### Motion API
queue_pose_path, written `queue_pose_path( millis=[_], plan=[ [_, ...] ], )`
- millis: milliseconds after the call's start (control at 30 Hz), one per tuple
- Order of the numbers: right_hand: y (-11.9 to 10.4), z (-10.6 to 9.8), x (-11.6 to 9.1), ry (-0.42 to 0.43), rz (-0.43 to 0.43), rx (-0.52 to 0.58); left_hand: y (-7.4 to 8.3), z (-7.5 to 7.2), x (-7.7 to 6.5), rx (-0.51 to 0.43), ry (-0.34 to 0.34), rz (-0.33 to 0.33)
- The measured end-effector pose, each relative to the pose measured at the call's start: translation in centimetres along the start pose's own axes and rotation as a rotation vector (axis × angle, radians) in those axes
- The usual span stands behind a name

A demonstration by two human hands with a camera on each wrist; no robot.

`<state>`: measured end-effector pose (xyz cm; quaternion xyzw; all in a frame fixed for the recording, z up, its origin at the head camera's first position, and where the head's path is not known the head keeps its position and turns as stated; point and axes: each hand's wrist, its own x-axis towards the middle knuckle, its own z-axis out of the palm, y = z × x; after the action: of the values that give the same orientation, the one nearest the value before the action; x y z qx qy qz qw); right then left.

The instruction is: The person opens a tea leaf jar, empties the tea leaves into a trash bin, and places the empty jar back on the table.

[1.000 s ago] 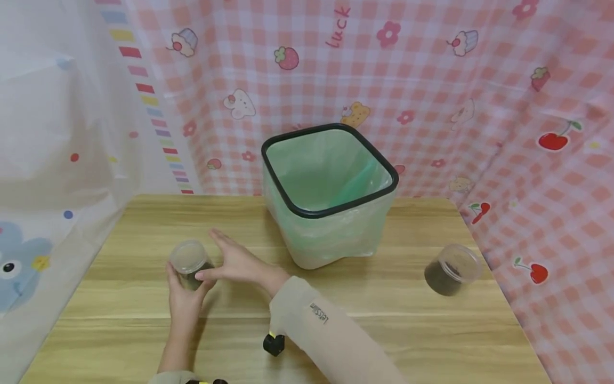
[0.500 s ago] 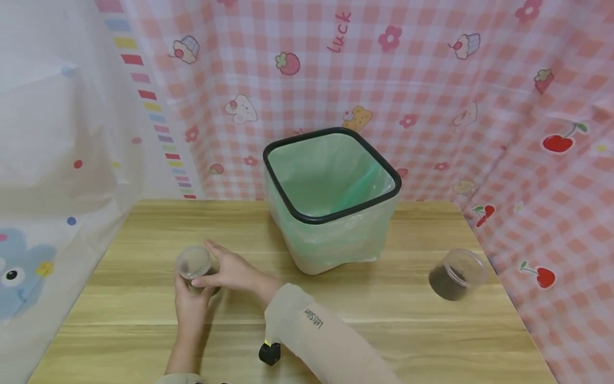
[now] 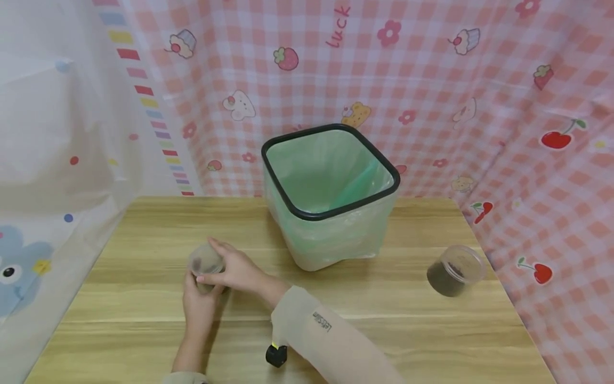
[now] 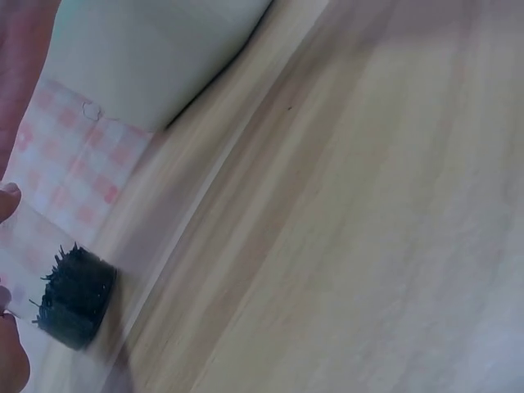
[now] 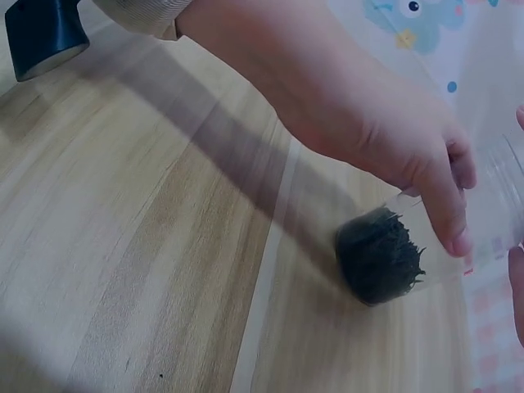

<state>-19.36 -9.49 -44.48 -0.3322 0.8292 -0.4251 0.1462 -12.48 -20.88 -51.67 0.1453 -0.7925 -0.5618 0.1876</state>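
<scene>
A clear plastic jar (image 3: 203, 266) with dark, shredded contents is held between both hands at the left of the table. My left hand (image 3: 199, 304) grips its near side from below; in the right wrist view this left hand (image 5: 377, 135) has its thumb pressed along the clear wall. The right hand (image 3: 239, 271) reaches across from the right and grips the jar's upper end, with thumb at the near side and fingers at the far side. Dark strands lie packed at the bottom of the jar (image 4: 78, 299) in the left wrist view.
A bin (image 3: 336, 234) with a black rim and a pale green liner stands at the back middle. A second clear jar (image 3: 453, 272) with dark contents sits at the right, near the table's edge. Patterned cloth (image 3: 316, 80) hangs behind the wooden table (image 3: 384, 330).
The right hand's spread fingers have closed in on the jar's upper end. Both hands and the jar have shifted a little to the right.
</scene>
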Motion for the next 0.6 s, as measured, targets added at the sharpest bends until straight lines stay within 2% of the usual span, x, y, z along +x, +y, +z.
queue_pose_path(
  millis=[200,400,500,600],
  plan=[
    [-0.1,-0.5,-1.1,0.011,-0.022,-0.054,0.5,0.6,-1.0,0.017,0.000,0.068],
    [-0.1,-1.1,-2.4,0.061,-0.031,-0.104,1.4,1.2,-2.0,0.065,0.010,0.183],
    [-0.1,-1.7,-3.3,0.089,-0.039,-0.091,2.2,1.5,-2.4,0.079,0.005,0.226],
    [-0.1,-2.3,-4.2,0.112,-0.047,-0.017,3.1,1.7,-2.9,0.091,-0.015,0.256]
  ],
)
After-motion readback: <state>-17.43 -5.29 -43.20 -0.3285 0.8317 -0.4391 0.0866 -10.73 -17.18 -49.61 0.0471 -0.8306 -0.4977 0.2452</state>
